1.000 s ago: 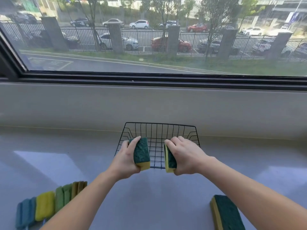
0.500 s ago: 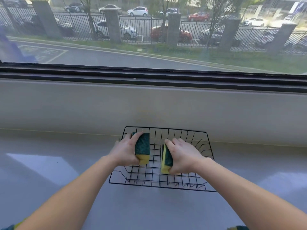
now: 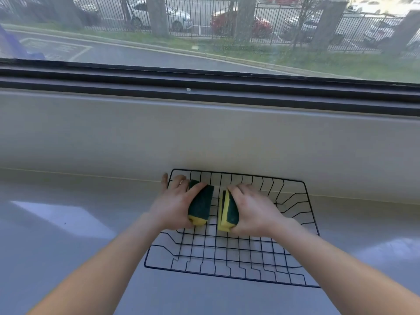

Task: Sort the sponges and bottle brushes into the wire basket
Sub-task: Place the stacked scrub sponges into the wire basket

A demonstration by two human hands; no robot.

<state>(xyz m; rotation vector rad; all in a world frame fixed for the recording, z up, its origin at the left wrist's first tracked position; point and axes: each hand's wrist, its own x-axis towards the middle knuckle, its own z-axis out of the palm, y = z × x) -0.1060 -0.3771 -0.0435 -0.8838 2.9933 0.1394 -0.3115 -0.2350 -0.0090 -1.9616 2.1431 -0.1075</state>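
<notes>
I face a wide window (image 3: 204, 30) with a dark frame (image 3: 204, 85), a beige wall (image 3: 113, 137) below, and a glossy grey counter (image 3: 56, 246) catching daylight.

Two bare hands, left hand (image 3: 175, 205) and right hand (image 3: 254, 212), each on a bare arm. Left forearm (image 3: 102, 264) and right forearm (image 3: 341, 269) uncovered along the whole visible length, smooth and slender, widening toward the lower edge of the view. Skin plain at both wrists and across the backs of both hands. On one finger (image 3: 180, 183) of the left hand, a small pale glint, too small to tell whether a ring or only a highlight. Fingernails too blurred to make out.
</notes>
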